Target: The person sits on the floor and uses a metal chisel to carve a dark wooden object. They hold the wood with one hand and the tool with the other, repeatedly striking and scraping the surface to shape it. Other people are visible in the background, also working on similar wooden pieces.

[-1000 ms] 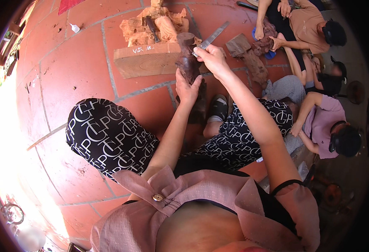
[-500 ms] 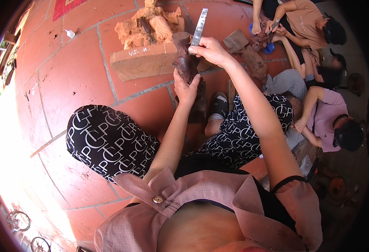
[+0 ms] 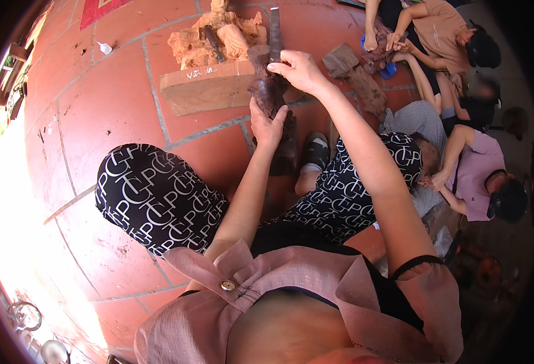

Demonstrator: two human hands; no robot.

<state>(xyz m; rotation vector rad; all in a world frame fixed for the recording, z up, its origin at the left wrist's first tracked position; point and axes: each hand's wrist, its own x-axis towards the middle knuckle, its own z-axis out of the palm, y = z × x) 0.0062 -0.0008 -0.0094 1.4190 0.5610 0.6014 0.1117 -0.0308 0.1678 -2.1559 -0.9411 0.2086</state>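
My left hand is wrapped round the lower part of a dark brown wood carving, which stands upright in front of me. In my right hand is a long, narrow, flat metal file, gripped near its lower end. The file points away from me, close to the carving's top right side, and now looks dark apart from a bright tip. I cannot make out whether it touches the wood. Under the carving, a dark block is partly hidden by my hand and wrist.
Beyond my hands, a pale orange wood carving with a dark tool on it rests behind a thick wooden block. Wood pieces lie to the right, where several people sit working. A small white bottle is on the tiled floor.
The file has turned from a rightward slant to nearly upright and lost its bright glare. My right hand has shifted slightly left; my left hand still holds the carving.
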